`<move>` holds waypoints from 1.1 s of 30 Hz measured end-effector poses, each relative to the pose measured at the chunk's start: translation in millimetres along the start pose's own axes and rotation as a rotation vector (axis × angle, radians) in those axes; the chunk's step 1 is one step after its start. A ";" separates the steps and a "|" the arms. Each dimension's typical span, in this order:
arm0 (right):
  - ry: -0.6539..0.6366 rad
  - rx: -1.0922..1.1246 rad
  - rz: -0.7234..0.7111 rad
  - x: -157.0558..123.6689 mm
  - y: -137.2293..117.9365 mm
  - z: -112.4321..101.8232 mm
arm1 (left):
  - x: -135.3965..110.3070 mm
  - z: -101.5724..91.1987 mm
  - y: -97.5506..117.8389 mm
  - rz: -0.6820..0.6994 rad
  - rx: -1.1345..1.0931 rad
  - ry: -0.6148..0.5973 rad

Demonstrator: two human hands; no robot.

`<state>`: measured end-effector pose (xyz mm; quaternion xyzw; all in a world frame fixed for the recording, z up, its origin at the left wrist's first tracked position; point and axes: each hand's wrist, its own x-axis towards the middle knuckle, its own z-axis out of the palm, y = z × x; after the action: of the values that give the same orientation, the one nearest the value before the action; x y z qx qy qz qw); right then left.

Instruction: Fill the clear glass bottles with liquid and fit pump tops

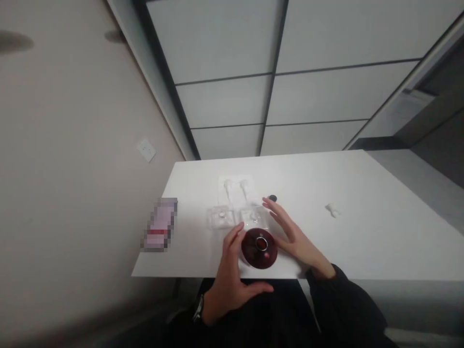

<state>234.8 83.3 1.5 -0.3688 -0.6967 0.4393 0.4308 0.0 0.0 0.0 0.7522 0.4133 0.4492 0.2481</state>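
Close to the table's front edge sits a round, dark red object with a shiny surface, like a bowl lid [252, 255], topped by a silver-rimmed circle [261, 244]. A pale rim shows beneath its left side. My left hand [231, 282] curves along the left and near sides, fingers stretched out and thumb apart. On the other side is my right hand [294, 239], its fingers spread and its thumb by the lid's edge. Whether either hand touches the lid, I cannot tell. Just beyond are two clear plastic packs [222, 217] with small round pieces inside.
Two white spoon-like pieces [228, 185] lie on a pale sheet farther back. A small black disc [273, 198] is near my right fingertips. A small white forked piece [332, 210] lies right. At the left edge of the white table [311, 176] is a blurred-out pink item [161, 222].
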 end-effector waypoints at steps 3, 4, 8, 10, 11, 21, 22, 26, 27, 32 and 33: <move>-0.097 -0.069 -0.008 4.0 5.9 5.9 | 7.4 10.2 1.4 -0.033 0.029 0.031; -0.088 -0.071 -0.009 4.3 5.5 8.3 | 8.4 10.8 0.3 -0.033 0.048 0.039; -0.039 -0.038 0.061 10.1 5.7 13.9 | 7.2 9.3 -7.7 0.015 0.061 0.024; -0.034 -0.032 0.084 14.4 8.6 15.1 | 6.0 9.9 -11.1 0.030 0.040 0.021; -0.025 -0.034 0.086 16.0 10.5 15.8 | 5.6 10.7 -12.3 0.031 0.030 0.024; 0.296 0.050 0.052 -8.6 9.2 4.2 | -1.4 12.4 -19.6 0.002 -0.021 -0.009; 0.328 0.062 0.034 -12.6 3.5 -0.5 | -1.3 11.9 -19.4 -0.007 -0.023 -0.016; 0.382 0.006 -0.029 -26.2 -28.9 -21.7 | 3.5 10.3 -15.2 -0.045 -0.099 -0.029; 0.370 -0.025 -0.047 -29.0 -38.1 -26.8 | 4.9 10.2 -14.2 -0.048 -0.128 -0.025; 0.269 -0.266 -0.108 -38.5 -75.1 -41.5 | 6.5 11.1 -14.3 -0.055 -0.199 -0.037; 0.262 -0.289 -0.105 -39.2 -79.0 -41.3 | 6.1 11.3 -14.8 -0.056 -0.206 -0.042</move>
<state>276.3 33.4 74.2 -0.4441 -0.7088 0.2599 0.4826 5.6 13.0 -13.5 0.7200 0.3804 0.4666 0.3452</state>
